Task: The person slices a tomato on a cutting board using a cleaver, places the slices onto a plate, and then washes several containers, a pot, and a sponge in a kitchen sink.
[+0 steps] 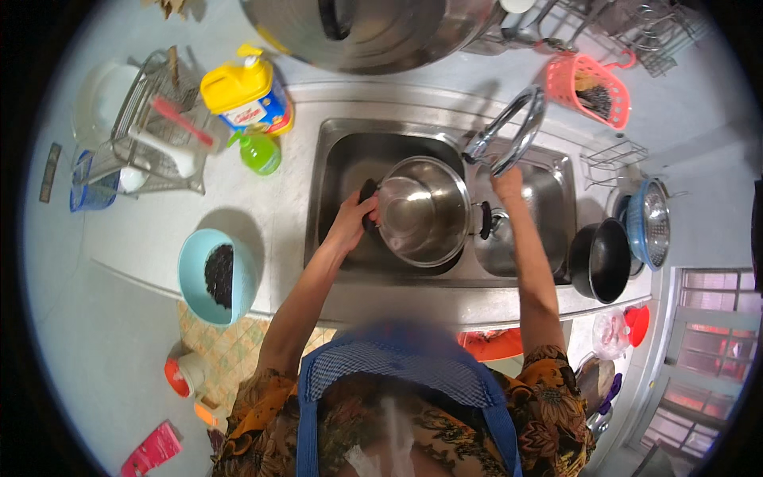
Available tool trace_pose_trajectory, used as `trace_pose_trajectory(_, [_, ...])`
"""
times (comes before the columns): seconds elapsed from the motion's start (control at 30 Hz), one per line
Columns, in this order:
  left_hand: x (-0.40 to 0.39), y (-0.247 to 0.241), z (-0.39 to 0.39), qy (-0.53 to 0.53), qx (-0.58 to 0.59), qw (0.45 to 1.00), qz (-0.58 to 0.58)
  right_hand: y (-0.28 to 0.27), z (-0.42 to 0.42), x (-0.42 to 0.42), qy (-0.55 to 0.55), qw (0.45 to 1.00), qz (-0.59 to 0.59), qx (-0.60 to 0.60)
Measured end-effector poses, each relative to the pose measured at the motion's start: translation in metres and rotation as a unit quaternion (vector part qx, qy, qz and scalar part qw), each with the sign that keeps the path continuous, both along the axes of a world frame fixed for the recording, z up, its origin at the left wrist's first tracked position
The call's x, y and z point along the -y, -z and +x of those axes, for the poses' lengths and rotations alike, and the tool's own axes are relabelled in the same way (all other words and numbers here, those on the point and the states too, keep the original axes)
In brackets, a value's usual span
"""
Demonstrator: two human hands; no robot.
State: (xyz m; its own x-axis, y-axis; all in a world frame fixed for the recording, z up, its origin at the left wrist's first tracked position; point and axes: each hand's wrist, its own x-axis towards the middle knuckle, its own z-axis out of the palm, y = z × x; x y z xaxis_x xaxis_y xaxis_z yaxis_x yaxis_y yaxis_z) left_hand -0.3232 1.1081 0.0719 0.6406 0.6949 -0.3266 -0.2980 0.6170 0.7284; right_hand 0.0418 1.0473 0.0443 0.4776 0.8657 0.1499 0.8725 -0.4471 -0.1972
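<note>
My left hand (350,220) grips one black side handle (368,206) of a shiny stainless steel pot (423,210). The pot is held over the left basin of a double steel sink (357,158), and its opposite handle (486,219) points toward the right basin (542,220). Whether the pot holds any water I cannot tell. Higher up on the right, my right hand (508,182) is closed around the outlet end of a curved chrome faucet (527,119). The fingers of that hand are partly hidden by the spout.
A light-blue bowl (194,277) with dark grains stands left on the counter. Behind it are a green pump bottle (261,154), a yellow-and-blue detergent jug (247,95) and a wire rack (128,113). A black pot (599,260) and a blue colander (644,223) sit right of the sink.
</note>
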Motion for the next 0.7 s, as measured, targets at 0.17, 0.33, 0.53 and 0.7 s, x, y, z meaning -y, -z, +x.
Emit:
trace_pose_trajectory(0.17, [-0.003, -0.007, 0.008, -0.001, -0.029, 1.000, 0.006, 0.004, -0.028, 0.014, -0.008, 0.999, 0.045, -0.002])
trace_pose_trajectory(0.33, [-0.010, -0.004, 0.010, 0.009, -0.040, 0.999, 0.028, -0.113, -0.001, 0.043, -0.017, 0.983, 0.183, -0.018])
trace_pose_trajectory(0.53, [-0.009, -0.013, 0.013, -0.005, -0.080, 0.997, 0.022, -0.228, 0.105, 0.009, -0.004, 0.951, 0.291, 0.100])
trace_pose_trajectory(0.7, [-0.009, -0.018, 0.012, 0.006, -0.086, 0.996, 0.020, -0.222, 0.155, -0.048, -0.067, 0.931, 0.112, 0.342])
